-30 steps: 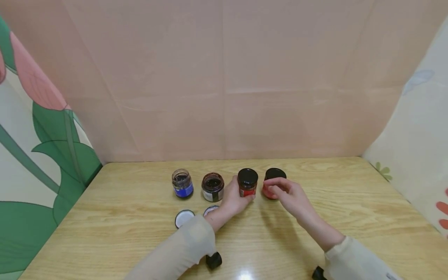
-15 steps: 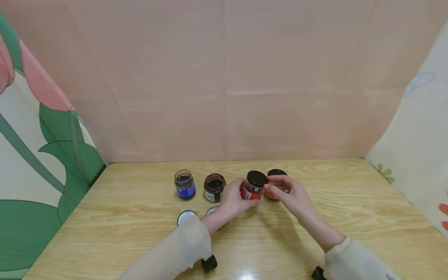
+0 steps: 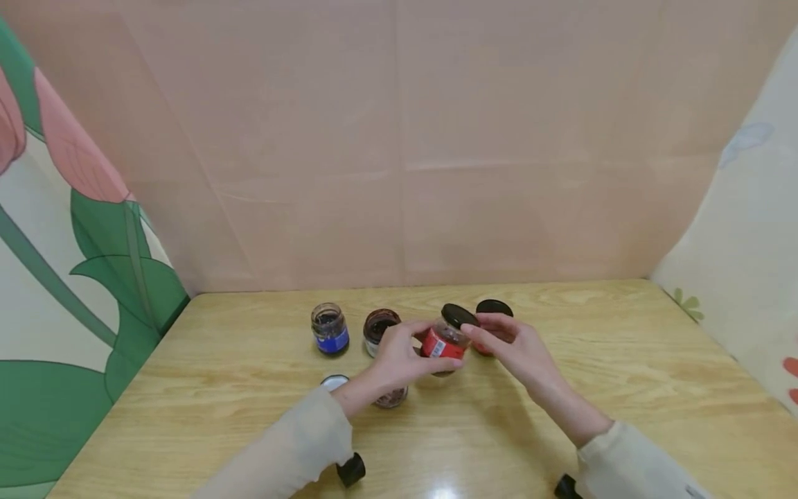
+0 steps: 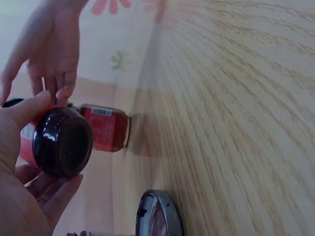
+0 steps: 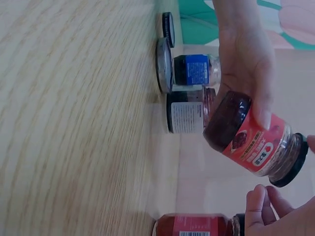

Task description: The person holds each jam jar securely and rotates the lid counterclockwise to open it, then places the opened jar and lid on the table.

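Note:
My left hand point(image 3: 394, 359) grips a glass jar with a red label point(image 3: 441, 346), raised and tilted with its black lid point(image 3: 460, 316) leaning toward the right. The dark base of this jar faces the left wrist view. My right hand point(image 3: 520, 350) is at the lid, its thumb right at the lid's edge. In the right wrist view the bent fingers point(image 5: 261, 201) lie just below the lid, with a slim gap showing. A second red-labelled jar point(image 4: 104, 128), capped in black, stands upright behind the right hand, which partly hides it in the head view.
Two uncapped jars stand left: a blue-labelled one point(image 3: 330, 333) and a white-labelled one point(image 5: 187, 112) partly behind my left hand. In front, a removed lid point(image 3: 334, 381) and another stained inside point(image 3: 393, 397) lie on the wooden table point(image 3: 237, 388). A pinkish curtain point(image 3: 399, 152) closes off the back.
My left hand has lifted the red-labelled jar and tipped its lid toward my right hand, bringing it from the left. The right hand has stayed nearly in place.

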The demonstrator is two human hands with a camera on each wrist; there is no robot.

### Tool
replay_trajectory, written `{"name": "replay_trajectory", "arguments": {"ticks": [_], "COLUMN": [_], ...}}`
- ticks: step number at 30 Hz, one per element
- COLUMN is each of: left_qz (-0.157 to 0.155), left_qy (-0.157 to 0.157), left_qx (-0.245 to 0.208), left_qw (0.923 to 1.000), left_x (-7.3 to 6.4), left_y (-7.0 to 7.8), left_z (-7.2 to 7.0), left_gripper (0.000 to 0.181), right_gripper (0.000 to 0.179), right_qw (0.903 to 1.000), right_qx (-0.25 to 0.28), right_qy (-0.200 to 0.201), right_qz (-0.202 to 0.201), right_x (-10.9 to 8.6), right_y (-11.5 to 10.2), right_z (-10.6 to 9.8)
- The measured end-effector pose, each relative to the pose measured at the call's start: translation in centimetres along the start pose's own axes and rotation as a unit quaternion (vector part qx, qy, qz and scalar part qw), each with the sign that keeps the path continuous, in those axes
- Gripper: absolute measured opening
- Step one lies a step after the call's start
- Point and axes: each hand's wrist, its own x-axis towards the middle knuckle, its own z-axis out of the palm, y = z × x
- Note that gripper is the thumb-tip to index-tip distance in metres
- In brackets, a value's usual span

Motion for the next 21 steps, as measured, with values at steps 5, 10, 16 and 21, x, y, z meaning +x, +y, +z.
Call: {"name": "replay_trajectory", "arguments": {"ticks": [5, 10, 16, 21], "left_qz": [0.014, 0.014, -0.005, -0.002], "left_qy": [-0.015, -0.006, 0.010, 0.010], "left_qx": [0.012, 0.015, 0.015, 0.000], "left_qw": [0.9997, 0.9998, 0.9998, 0.9999], "left_x": [-0.3, -0.8, -1.3, -1.4], "left_y": [0.1, 0.5, 1.4, 2.1], "left_z": [-0.7, -0.8, -0.7, -0.7], "left_gripper": [0.057, 0.054, 0.059, 0.055], "right_gripper": [0.060, 0.056, 0.050, 0.045], "right_qw": [1.0000, 0.9998, 0.9983, 0.9951], "right_qx": [-0.002, 0.009, 0.047, 0.085], "right_qy": [0.002, 0.014, 0.033, 0.046], "right_qz": [0.008, 0.008, -0.004, -0.018], "right_x": [0.1, 0.0, -0.2, -0.4], "right_y": [-0.2, -0.3, -0.7, -1.0], "right_z": [0.6, 1.4, 2.3, 2.6]}}
